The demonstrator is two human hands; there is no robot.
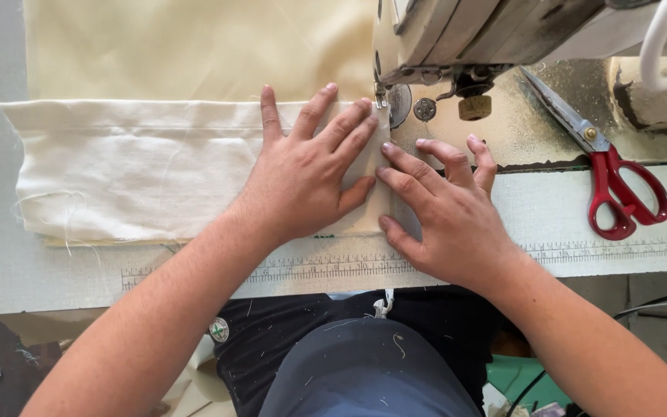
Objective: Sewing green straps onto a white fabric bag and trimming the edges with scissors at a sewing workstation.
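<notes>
In the middle of the frame, the left hand (303, 174) lies flat with fingers spread on the folded white cloth (129, 170), gripping nothing. The right hand (445, 212) rests open just beside it, fingertips touching the cloth's edge below the sewing machine (488, 35).

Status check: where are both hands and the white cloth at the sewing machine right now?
Left hand flat on white cloth. Right hand fingertips at cloth edge near presser foot. Red scissors lie apart, right.
</notes>
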